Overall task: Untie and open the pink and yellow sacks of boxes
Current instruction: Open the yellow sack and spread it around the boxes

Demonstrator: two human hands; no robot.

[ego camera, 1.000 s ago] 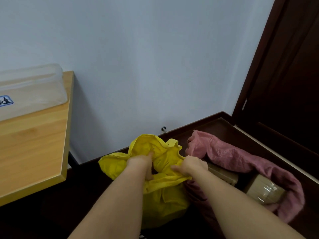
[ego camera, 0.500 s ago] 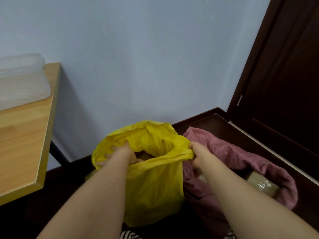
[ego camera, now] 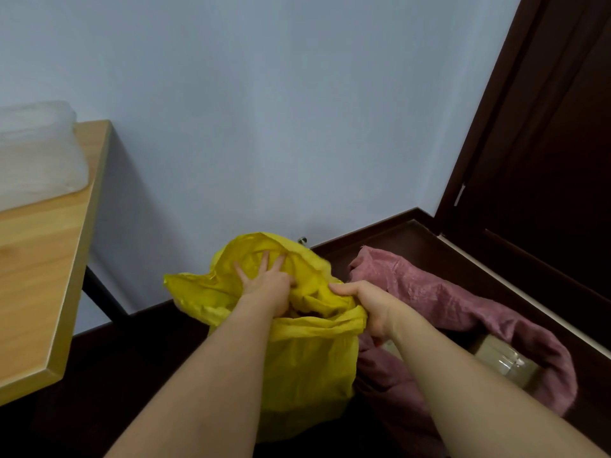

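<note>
The yellow sack [ego camera: 307, 368] stands on the dark floor below me, its mouth loose and crumpled. My left hand [ego camera: 264, 280] reaches into the mouth with fingers spread, pressing against the far inner wall. My right hand [ego camera: 367, 305] is closed on the right rim of the yellow sack. To the right lies the pink sack [ego camera: 439, 299], open, with a taped cardboard box [ego camera: 506, 361] showing inside it. What the yellow sack holds is hidden.
A wooden table [ego camera: 43, 292] with a clear plastic bin [ego camera: 36, 150] stands at the left, its black leg beside the yellow sack. A pale wall rises behind; a dark wooden door [ego camera: 545, 160] and its white threshold lie to the right.
My left hand let go of the left rim and pushed into the sack's mouth with fingers spread. The mouth has crumpled. My right hand keeps hold of the right rim.
</note>
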